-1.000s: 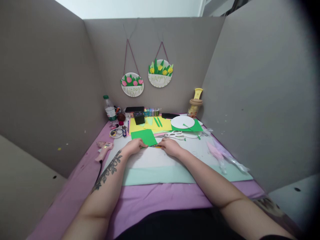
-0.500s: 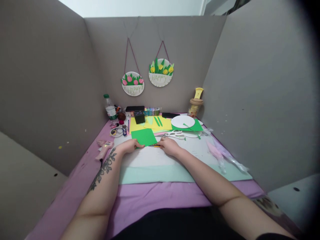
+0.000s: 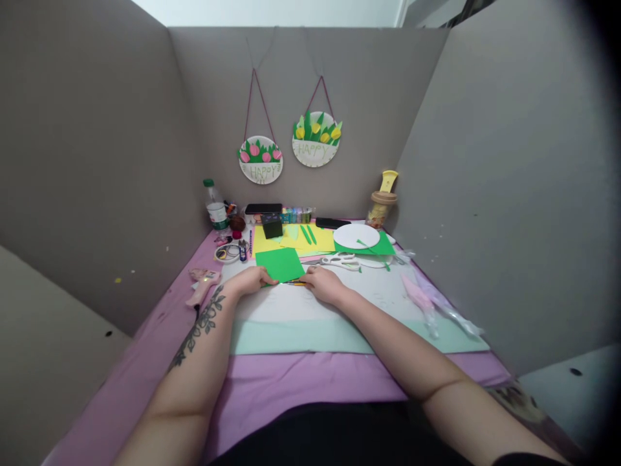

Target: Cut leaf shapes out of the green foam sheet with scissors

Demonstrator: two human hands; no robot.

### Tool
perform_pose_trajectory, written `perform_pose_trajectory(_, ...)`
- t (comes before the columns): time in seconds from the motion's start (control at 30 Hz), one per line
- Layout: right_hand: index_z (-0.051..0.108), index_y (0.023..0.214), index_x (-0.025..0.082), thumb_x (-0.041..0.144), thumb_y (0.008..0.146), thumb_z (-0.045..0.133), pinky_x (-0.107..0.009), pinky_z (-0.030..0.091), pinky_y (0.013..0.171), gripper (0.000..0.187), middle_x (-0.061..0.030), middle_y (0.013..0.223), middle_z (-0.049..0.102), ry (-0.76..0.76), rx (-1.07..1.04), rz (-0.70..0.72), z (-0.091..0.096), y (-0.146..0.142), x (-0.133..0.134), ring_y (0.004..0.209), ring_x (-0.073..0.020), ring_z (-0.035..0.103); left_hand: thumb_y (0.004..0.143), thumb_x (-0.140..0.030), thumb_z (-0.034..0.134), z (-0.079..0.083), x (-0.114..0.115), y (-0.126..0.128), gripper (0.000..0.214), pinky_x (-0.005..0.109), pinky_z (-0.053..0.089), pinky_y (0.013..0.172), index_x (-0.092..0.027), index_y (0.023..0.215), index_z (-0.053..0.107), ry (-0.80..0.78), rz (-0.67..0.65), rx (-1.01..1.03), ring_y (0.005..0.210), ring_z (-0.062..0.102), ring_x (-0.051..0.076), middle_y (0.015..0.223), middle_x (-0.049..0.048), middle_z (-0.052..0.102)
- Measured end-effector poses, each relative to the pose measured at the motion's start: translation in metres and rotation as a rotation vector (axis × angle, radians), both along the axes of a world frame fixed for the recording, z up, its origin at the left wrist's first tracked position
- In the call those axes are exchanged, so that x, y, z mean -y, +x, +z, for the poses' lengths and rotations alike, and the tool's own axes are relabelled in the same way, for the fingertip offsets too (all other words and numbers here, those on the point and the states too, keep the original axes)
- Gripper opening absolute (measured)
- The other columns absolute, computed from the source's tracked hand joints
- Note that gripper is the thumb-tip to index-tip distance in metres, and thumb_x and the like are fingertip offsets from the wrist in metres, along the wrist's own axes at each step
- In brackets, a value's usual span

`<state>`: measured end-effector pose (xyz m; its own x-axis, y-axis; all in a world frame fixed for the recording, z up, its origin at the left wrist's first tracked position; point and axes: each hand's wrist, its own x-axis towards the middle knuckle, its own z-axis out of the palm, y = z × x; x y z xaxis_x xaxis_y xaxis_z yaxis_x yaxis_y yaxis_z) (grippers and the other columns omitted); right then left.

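Note:
A sheet of green paper (image 3: 280, 264) is held near its front edge by both hands. My left hand (image 3: 250, 280) pinches its front left corner, thumb on top. At the front right corner, my right hand (image 3: 321, 283) grips the paper between closed fingers. Partly hidden just in front of the sheet lie thin yellow-orange pencils or pens (image 3: 295, 283). White-handled scissors (image 3: 339, 261) rest right behind my right hand. Under everything is a white sheet (image 3: 301, 310) on a pale green board (image 3: 301, 338).
A pink glue gun (image 3: 202, 288) lies at the left. Yellow paper (image 3: 317, 241), a black box (image 3: 272, 226), a white paper plate (image 3: 356, 236) and a bottle (image 3: 216, 210) stand or lie behind. Plastic bags (image 3: 420, 301) are at the right. Two decorated plates (image 3: 261, 171) hang on the grey partition.
The view has tilted slightly. Both hands keep their hold on the green paper, with hardly any movement.

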<state>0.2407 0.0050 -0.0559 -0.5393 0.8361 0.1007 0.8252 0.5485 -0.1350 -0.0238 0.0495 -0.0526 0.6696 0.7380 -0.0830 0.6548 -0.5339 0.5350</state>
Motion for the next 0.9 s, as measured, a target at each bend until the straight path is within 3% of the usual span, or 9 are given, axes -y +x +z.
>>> perform_pose_trajectory(0.27, 0.067, 0.113, 0.027, 0.022, 0.089, 0.046, -0.028, 0.038, 0.074, 0.032, -0.0082, 0.101, 0.063, 0.002, 0.020, -0.002, 0.005, -0.006, 0.004, 0.093, -0.0214, 0.055, 0.085, -0.047, 0.049, -0.001, 0.002, -0.002, 0.040, 0.027, 0.038, 0.071, -0.019, 0.099, 0.074, 0.000, -0.011, 0.004, 0.071, 0.048, 0.016, 0.082, 0.0048, 0.060)
perform_pose_trajectory(0.77, 0.064, 0.118, 0.028, 0.025, 0.092, 0.043, -0.029, 0.038, 0.084, 0.034, -0.0085, 0.111, 0.061, -0.057, 0.033, 0.007, 0.009, -0.019, 0.010, 0.102, -0.0207, 0.053, 0.081, -0.025, 0.050, 0.002, 0.002, -0.005, 0.032, 0.026, 0.040, 0.079, -0.022, 0.104, 0.073, -0.039, 0.003, -0.011, 0.075, 0.049, 0.016, 0.086, 0.0038, 0.058)
perform_pose_trajectory(0.9, 0.066, 0.114, 0.026, 0.023, 0.092, 0.043, -0.028, 0.039, 0.078, 0.032, -0.0089, 0.105, 0.062, -0.028, 0.029, 0.026, 0.008, -0.020, 0.010, 0.095, -0.0205, 0.054, 0.080, -0.023, 0.049, 0.002, 0.001, -0.006, 0.032, 0.026, 0.039, 0.078, -0.020, 0.101, 0.073, -0.028, -0.015, -0.023, 0.075, 0.049, 0.016, 0.085, 0.0043, 0.058)
